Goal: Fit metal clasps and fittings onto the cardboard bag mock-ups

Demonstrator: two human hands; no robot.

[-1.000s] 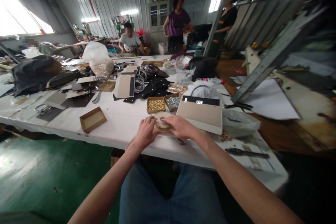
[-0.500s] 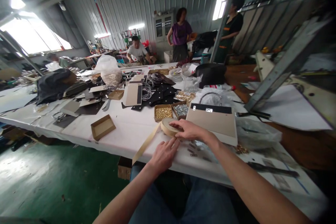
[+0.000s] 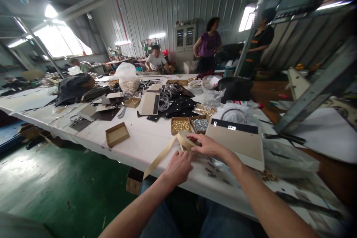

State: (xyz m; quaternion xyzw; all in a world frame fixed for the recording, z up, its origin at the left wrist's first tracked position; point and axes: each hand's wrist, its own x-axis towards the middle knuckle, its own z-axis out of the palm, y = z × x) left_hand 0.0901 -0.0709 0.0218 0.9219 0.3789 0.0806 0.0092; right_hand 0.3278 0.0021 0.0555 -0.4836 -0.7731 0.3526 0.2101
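Observation:
A roll of beige tape is tilted on the table's near side. From it a loose strip of tape runs down to the left, over the table edge. My right hand grips the roll from the right, fingers at its centre and rim. Against the roll's near edge, my left hand is closed with curled fingers; what they pinch is hidden. Just behind the roll are a box of gold-coloured small parts and a box of silver-coloured small parts.
A beige panel with a dark band lies right of my hands. An open cardboard box sits left. Black pieces and a plastic bag lie farther back. A metal post slants at right. Several people are beyond the table.
The view has shifted, so the scene sits farther right. My left fingers have curled in from a straighter pose at the roll. The roll looks more tilted, with its strip lifted.

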